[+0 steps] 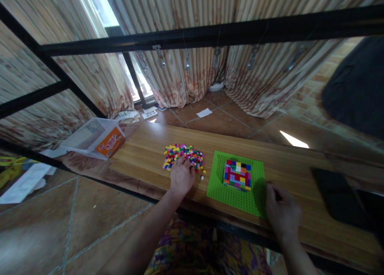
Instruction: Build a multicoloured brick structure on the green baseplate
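Observation:
My left hand (182, 176) is at the near edge of a pile of small coloured toy bricks (180, 150), its bent fingers down among them. What those fingers pinch, if anything, is hidden. A green studded baseplate (216, 183) lies to the right of the pile. On it stands a low, roughly square block of bricks (237, 175) in many colours, with red showing across its middle. Beside the plate's right edge my right hand (282, 211) rests with curled fingers, and its inside is out of sight. A loose white brick (202, 178) and a yellow brick (204, 171) lie between pile and plate.
A clear plastic box (96, 139) with an orange label stands at the wooden table's (144, 147) left end. A dark flat object (336, 195) lies on the right. Black metal bars (192, 39) cross in front of striped curtains (180, 11) beyond the table.

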`<state>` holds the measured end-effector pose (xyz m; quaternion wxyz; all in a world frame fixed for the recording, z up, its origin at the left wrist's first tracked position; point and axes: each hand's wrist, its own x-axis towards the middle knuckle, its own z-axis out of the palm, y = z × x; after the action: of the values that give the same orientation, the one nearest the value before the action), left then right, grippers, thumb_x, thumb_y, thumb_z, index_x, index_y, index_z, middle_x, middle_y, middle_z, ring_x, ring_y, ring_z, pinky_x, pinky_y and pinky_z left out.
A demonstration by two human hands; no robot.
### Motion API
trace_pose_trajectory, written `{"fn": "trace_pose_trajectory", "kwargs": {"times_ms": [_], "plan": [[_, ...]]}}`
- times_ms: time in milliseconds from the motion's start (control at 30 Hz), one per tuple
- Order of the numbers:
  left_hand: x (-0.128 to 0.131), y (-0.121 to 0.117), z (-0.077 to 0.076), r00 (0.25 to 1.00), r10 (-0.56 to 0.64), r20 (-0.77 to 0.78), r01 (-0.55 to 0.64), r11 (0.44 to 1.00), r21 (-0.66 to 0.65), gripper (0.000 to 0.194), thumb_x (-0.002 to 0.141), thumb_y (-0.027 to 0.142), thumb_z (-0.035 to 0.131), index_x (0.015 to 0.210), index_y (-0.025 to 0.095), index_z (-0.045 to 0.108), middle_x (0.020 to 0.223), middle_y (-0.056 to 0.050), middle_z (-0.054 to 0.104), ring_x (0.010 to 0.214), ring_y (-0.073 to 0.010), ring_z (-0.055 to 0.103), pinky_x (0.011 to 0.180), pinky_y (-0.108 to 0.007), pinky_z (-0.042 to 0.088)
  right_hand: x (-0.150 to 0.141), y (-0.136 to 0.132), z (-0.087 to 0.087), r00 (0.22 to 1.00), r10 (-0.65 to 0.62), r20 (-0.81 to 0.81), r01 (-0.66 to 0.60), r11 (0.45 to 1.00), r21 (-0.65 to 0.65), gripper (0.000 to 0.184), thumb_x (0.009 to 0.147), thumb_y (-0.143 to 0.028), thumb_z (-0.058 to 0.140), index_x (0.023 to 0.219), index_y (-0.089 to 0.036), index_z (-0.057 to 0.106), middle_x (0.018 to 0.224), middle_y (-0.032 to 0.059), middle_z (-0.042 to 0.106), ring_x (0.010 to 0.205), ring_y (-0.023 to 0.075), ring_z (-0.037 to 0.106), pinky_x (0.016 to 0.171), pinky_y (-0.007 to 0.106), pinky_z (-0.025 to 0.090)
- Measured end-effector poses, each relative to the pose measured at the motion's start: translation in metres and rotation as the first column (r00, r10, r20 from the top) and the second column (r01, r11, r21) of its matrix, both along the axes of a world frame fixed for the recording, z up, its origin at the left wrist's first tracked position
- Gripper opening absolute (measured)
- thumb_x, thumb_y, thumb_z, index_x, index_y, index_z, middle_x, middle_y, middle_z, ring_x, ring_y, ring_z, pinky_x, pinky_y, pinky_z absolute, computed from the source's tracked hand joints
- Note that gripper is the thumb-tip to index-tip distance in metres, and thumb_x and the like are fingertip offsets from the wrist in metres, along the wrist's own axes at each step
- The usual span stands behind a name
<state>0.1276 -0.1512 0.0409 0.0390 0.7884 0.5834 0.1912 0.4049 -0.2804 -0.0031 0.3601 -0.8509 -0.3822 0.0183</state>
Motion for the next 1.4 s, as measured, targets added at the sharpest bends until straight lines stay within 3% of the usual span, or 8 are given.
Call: {"fn": "trace_pose_trajectory", "kwargs": {"times_ms": [167, 333, 467, 833, 1133, 1400], "plan": [[0.010, -0.008, 0.016, 0.961, -0.089, 0.261, 0.102, 0.994, -0.037, 0.009, 0.083, 0.018, 0.056, 0.083, 0.019, 0.065, 0.089, -0.005, 0.066, 0.086, -0.0175, 0.061, 0.082, -0.031, 0.048, 0.000, 0.001, -0.001, 1.000, 0.025, 0.001, -0.025, 0.999, 0.047, 0.044, 0.086, -0.050, 0.046, 0.091, -0.014, 0.072, 0.091, 0.0134, 0.072, 0.081, 0.0256, 0.067, 0.071, 0.032, 0.046], [0.039, -0.011, 0.021, 0.797, -0.075, 0.599, 0.257, 0.940, -0.223, 0.012, 0.080, 0.015, 0.056, 0.081, 0.019, 0.067, 0.075, 0.001, 0.068, 0.068, -0.0107, 0.062, 0.068, -0.022, 0.049, -0.001, 0.003, -0.001, 1.000, 0.027, 0.004, -0.028, 0.997, 0.072, 0.046, 0.087, -0.051, 0.044, 0.090, -0.014, 0.072, 0.092, 0.0133, 0.072, 0.080, 0.0243, 0.066, 0.071, 0.031, 0.046], [0.061, -0.009, 0.019, 0.722, -0.054, 0.690, 0.308, 0.918, -0.251, 0.018, 0.076, 0.010, 0.056, 0.085, 0.018, 0.070, 0.076, 0.001, 0.069, 0.068, -0.0106, 0.062, 0.067, -0.022, 0.050, -0.002, 0.003, -0.001, 0.999, 0.048, -0.008, -0.047, 0.995, 0.089, 0.047, 0.087, -0.053, 0.044, 0.090, -0.015, 0.072, 0.093, 0.0130, 0.072, 0.079, 0.0234, 0.066, 0.071, 0.031, 0.045], [0.091, -0.007, 0.019, 0.817, -0.296, 0.495, 0.390, 0.916, -0.096, 0.026, 0.077, 0.004, 0.052, 0.085, 0.020, 0.071, 0.086, -0.003, 0.068, 0.080, -0.0136, 0.063, 0.080, -0.026, 0.051, -0.001, 0.005, -0.001, 0.998, 0.046, -0.032, -0.043, 0.995, 0.086, 0.049, 0.087, -0.054, 0.042, 0.091, -0.015, 0.071, 0.092, 0.0127, 0.072, 0.082, 0.0241, 0.066, 0.073, 0.032, 0.046], [0.104, -0.006, 0.030, 0.931, -0.297, 0.212, 0.342, 0.913, -0.222, 0.045, 0.080, 0.008, 0.049, 0.123, 0.019, 0.054, 0.095, -0.006, 0.070, 0.085, -0.0196, 0.066, 0.083, -0.033, 0.052, -0.003, 0.006, 0.003, 0.998, 0.043, -0.055, -0.037, 0.995, 0.096, 0.050, 0.088, -0.055, 0.042, 0.089, -0.014, 0.071, 0.091, 0.0129, 0.072, 0.080, 0.0236, 0.065, 0.072, 0.032, 0.045], [0.112, -0.005, 0.027, 0.947, -0.296, 0.128, 0.318, 0.922, -0.220, 0.049, 0.082, 0.011, 0.050, 0.130, 0.019, 0.048, 0.097, -0.007, 0.071, 0.086, -0.0211, 0.067, 0.082, -0.033, 0.052, -0.005, 0.006, 0.005, 0.997, 0.046, -0.069, -0.039, 0.994, 0.104, 0.051, 0.088, -0.057, 0.041, 0.089, -0.015, 0.071, 0.091, 0.0130, 0.072, 0.078, 0.0223, 0.064, 0.070, 0.031, 0.044]]}}
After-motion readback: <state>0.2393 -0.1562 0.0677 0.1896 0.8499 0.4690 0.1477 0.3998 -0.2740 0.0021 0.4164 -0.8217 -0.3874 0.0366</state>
